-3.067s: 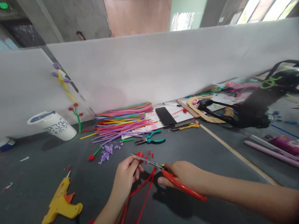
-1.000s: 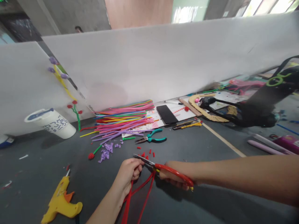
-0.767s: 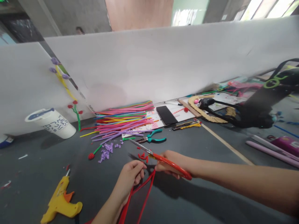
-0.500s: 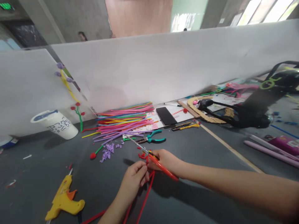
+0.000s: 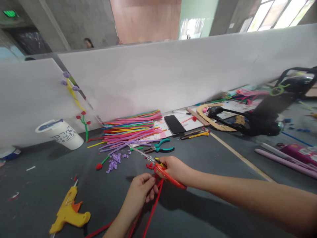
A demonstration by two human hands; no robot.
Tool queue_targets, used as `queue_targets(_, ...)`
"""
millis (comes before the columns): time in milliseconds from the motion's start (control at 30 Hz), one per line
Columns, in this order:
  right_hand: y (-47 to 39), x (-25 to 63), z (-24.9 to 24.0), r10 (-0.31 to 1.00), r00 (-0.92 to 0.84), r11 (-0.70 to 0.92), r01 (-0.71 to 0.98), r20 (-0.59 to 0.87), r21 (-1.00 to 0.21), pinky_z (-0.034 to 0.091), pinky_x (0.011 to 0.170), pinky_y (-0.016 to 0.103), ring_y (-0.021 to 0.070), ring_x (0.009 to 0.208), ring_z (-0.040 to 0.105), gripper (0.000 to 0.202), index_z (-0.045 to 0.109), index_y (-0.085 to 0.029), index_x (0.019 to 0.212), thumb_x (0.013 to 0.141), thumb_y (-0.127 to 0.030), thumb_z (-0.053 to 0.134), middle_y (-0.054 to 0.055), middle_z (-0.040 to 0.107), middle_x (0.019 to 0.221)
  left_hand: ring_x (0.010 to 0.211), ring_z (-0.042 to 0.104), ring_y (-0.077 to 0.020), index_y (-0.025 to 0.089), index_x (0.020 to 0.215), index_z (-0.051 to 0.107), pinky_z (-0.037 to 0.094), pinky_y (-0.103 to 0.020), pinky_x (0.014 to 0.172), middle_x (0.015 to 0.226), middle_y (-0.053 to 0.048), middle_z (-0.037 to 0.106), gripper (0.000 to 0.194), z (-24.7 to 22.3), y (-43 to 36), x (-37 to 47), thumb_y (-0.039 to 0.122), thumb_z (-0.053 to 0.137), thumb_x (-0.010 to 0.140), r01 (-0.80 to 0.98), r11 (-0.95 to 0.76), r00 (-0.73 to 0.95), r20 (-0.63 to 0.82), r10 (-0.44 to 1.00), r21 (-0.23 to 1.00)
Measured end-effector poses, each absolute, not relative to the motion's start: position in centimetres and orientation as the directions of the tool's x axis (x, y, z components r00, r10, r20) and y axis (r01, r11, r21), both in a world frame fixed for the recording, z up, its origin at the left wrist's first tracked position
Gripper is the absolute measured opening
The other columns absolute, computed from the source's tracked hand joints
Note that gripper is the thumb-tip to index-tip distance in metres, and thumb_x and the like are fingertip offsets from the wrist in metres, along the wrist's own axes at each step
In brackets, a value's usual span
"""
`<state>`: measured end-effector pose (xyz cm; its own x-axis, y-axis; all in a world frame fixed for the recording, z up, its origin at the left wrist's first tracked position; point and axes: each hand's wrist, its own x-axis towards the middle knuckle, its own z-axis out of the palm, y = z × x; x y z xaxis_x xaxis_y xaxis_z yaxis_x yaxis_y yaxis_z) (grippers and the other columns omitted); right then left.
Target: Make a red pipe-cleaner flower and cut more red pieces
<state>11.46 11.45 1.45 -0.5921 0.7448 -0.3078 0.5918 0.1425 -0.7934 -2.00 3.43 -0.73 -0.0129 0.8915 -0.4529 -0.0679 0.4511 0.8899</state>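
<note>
My right hand (image 5: 174,170) is closed around red-handled scissors (image 5: 170,177), whose blades point up and to the left over the dark table. Close beside it, the fingers of my left hand (image 5: 143,188) pinch a red pipe cleaner (image 5: 154,210), which hangs down toward the lower edge of the view. Small red cut pieces (image 5: 150,166) lie just beyond the fingertips. Purple cut pieces (image 5: 114,162) form a pile to the left, near a green stem with a red ball (image 5: 99,166).
A yellow glue gun (image 5: 69,211) lies at lower left, a white cup (image 5: 61,134) behind it. Teal pliers (image 5: 162,146), a black phone (image 5: 174,124), a cutter (image 5: 195,135) and bundled pipe cleaners (image 5: 133,127) lie ahead. A black lamp-like object (image 5: 262,115) stands right, beside a pale wall (image 5: 153,72).
The view has shifted slightly. Both hands stay close together with the scissors and the red pipe cleaner, and their pose is nearly the same.
</note>
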Motion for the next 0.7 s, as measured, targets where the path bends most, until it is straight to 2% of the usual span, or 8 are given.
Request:
queue_targets(167,11.6,11.6,1.9,0.748,-0.584,0.141,0.603,-0.314,-0.786,0.029,0.046,0.018,0.009,0.05,0.041,0.008,0.058,-0.015,0.071,0.07,-0.023,0.057,-0.005,0.05,0.055,0.03,0.035,-0.0032,0.013,0.053,0.057,0.019,-0.017,0.033,0.038,0.003,0.049,0.033,-1.0,3.6,-2.0,0.044,0.065,0.062,-0.103,0.433,-0.024,-0.437,0.899,0.896)
queue_targets(300,11.8,13.2,2.4,0.744,-0.586,0.176,0.634,-0.319,-0.753,0.028,0.046,0.02,0.0095,0.05,0.038,0.033,0.056,-0.016,0.067,0.073,-0.048,0.057,-0.004,0.046,0.056,0.034,0.037,-0.003,0.013,0.067,0.061,0.02,-0.015,0.033,0.047,0.003,0.053,0.031,-1.2,3.6,-2.9,0.043,0.064,0.064,-0.154,0.367,-0.137,-0.388,0.911,0.917)
queue_targets(433,11.0,15.4,3.1,0.655,-0.607,0.277,0.747,-0.45,-0.604,0.031,0.048,0.022,0.0134,0.052,0.046,0.047,0.057,-0.017,0.074,0.073,-0.064,0.049,0.0,0.053,0.06,0.037,0.039,-0.0039,0.014,0.072,0.061,0.021,-0.015,0.032,0.053,0.003,0.055,0.029,-0.7,3.6,-3.7,0.042,0.063,0.067,-0.172,0.3,-0.28,-0.339,0.898,0.938)
queue_targets(567,9.7,15.8,3.4,0.604,-0.6,0.32,0.786,-0.525,-0.53,0.033,0.048,0.023,0.0168,0.056,0.053,0.052,0.06,-0.018,0.075,0.078,-0.065,0.039,0.005,0.059,0.064,0.035,0.029,-0.0034,0.014,0.067,0.06,0.017,-0.016,0.034,0.045,0.005,0.049,0.027,-0.2,3.6,-3.6,0.04,0.059,0.071,-0.086,0.3,-0.323,-0.311,0.894,0.95)
queue_targets(700,9.3,15.2,3.0,0.629,-0.575,0.328,0.807,-0.523,-0.492,0.029,0.045,0.022,0.0141,0.051,0.05,0.044,0.059,-0.019,0.068,0.079,-0.058,0.044,0.003,0.057,0.06,0.036,0.026,-0.0045,0.014,0.057,0.059,0.019,-0.017,0.039,0.036,0.008,0.035,0.033,0.0,3.6,-3.2,0.04,0.054,0.076,0.046,0.302,-0.28,-0.278,0.919,0.952)
